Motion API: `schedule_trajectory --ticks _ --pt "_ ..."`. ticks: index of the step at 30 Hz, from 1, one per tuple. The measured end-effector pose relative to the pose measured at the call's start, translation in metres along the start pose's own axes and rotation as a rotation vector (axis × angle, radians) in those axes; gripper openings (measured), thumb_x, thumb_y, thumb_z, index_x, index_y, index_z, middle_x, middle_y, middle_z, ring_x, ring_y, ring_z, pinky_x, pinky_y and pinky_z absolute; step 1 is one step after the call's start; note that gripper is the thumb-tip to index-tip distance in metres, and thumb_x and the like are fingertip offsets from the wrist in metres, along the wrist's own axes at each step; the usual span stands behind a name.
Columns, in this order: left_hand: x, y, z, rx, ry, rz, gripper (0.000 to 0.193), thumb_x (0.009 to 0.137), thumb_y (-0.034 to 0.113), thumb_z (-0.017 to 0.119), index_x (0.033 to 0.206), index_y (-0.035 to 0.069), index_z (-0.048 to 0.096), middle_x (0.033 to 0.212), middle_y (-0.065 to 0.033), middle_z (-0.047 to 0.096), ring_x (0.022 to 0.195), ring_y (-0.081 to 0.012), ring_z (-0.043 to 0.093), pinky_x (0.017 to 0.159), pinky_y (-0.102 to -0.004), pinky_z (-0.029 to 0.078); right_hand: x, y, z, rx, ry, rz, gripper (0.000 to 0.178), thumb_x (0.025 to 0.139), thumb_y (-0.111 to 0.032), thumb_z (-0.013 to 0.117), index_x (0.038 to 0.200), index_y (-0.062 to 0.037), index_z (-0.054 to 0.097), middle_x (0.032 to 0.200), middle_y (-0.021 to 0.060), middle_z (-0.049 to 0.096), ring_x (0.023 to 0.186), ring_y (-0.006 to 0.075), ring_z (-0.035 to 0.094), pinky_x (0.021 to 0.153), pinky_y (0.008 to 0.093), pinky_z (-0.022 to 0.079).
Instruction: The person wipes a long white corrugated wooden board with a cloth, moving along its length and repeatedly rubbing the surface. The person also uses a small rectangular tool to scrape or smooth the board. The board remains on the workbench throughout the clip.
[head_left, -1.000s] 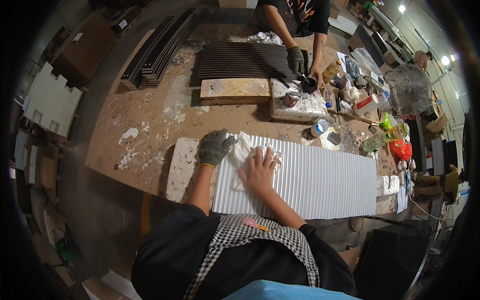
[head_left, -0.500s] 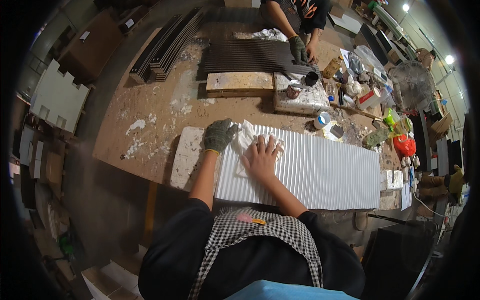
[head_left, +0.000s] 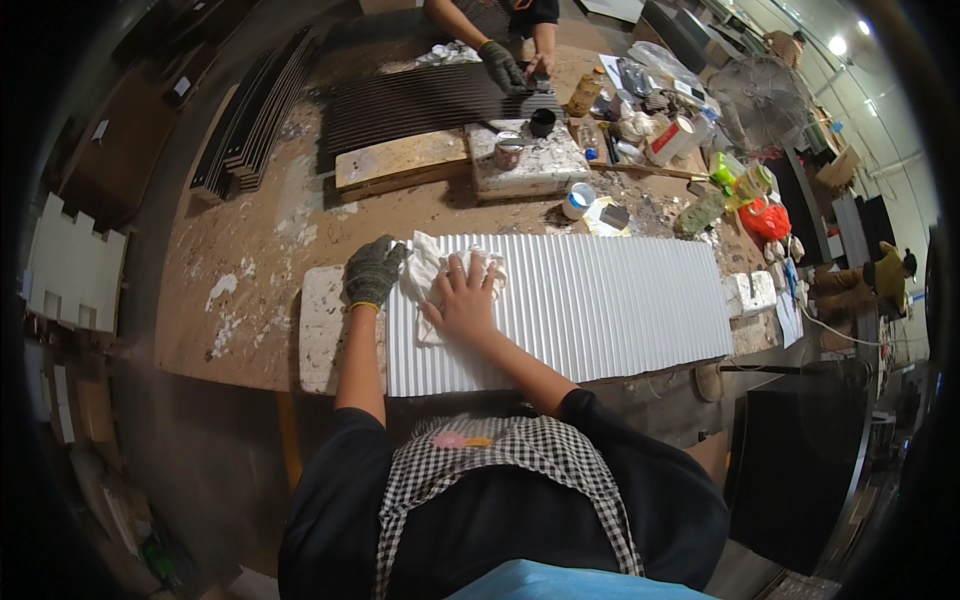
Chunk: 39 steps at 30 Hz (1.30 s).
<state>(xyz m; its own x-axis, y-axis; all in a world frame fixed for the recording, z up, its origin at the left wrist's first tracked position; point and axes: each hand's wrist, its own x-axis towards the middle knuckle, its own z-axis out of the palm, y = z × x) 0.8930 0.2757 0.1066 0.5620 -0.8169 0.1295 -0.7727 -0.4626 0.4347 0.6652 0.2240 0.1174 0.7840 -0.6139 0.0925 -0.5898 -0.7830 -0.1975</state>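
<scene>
A white ridged panel (head_left: 610, 305) lies lengthwise before me, its left end on a paint-spattered white block (head_left: 325, 330). My left hand (head_left: 374, 272), in a dark grey knitted glove, is curled around the panel's upper left edge. A crumpled white cloth (head_left: 428, 268) is spread over the ridges near that end. On top of it rests my bare right hand (head_left: 465, 302), fingers spread and pressing down. The cloth under the palm is hidden.
Across the table (head_left: 255, 240), a co-worker's gloved hand (head_left: 500, 66) is over a dark ridged panel (head_left: 400, 105). Open cans (head_left: 508, 152) and a white cup (head_left: 578, 200) stand between us. Dark slats (head_left: 250, 120) are stacked at left. Bottles and bags (head_left: 765, 220) crowd the right.
The whole scene has shifted left in view. Both my hands keep about the same places on the panel and the cloth. The co-worker's hands have moved slightly at the dark panel's right end.
</scene>
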Motion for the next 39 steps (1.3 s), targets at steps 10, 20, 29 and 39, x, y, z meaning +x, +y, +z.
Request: schedule_trajectory --ticks 10,20,29,39 --pt "0.003 0.006 -0.005 0.021 -0.066 -0.069 0.06 0.102 0.057 0.055 0.131 0.008 0.071 0.128 -0.0204 0.072 0.12 -0.0401 0.067 0.107 -0.0507 0.05 -0.001 0.0 -0.002 0.019 0.039 -0.012 0.073 0.101 -0.064 0.049 0.146 -0.0073 0.058 0.164 0.0201 0.04 0.157 0.0528 0.019 0.121 0.077 0.01" --pt "0.004 0.01 -0.008 0.02 -0.088 -0.117 0.059 0.101 0.057 0.059 0.134 0.01 0.07 0.13 -0.021 0.072 0.121 -0.0406 0.067 0.106 -0.0489 0.05 -0.001 0.003 0.01 0.021 0.123 -0.037 0.07 0.098 -0.063 0.055 0.137 -0.0061 0.062 0.161 0.0228 0.043 0.154 0.0547 0.022 0.118 0.0792 0.015" --pt "0.005 0.002 -0.001 0.005 -0.088 -0.111 0.057 0.101 0.056 0.059 0.133 0.011 0.07 0.13 -0.0217 0.071 0.12 -0.0414 0.067 0.104 -0.0502 0.051 -0.003 0.003 0.018 0.053 0.139 -0.032 0.068 0.096 -0.062 0.059 0.135 -0.006 0.062 0.157 0.022 0.045 0.153 0.0554 0.025 0.118 0.078 0.018" --pt "0.003 0.006 0.0 0.033 -0.102 -0.105 0.057 0.106 0.051 0.054 0.138 0.005 0.067 0.138 -0.0221 0.068 0.125 -0.0418 0.064 0.108 -0.0498 0.049 0.022 0.039 -0.013 0.505 0.222 -0.084 0.051 0.08 -0.016 0.081 0.126 -0.0092 0.061 0.129 0.0161 0.061 0.119 0.0385 0.059 0.096 0.0431 0.051"
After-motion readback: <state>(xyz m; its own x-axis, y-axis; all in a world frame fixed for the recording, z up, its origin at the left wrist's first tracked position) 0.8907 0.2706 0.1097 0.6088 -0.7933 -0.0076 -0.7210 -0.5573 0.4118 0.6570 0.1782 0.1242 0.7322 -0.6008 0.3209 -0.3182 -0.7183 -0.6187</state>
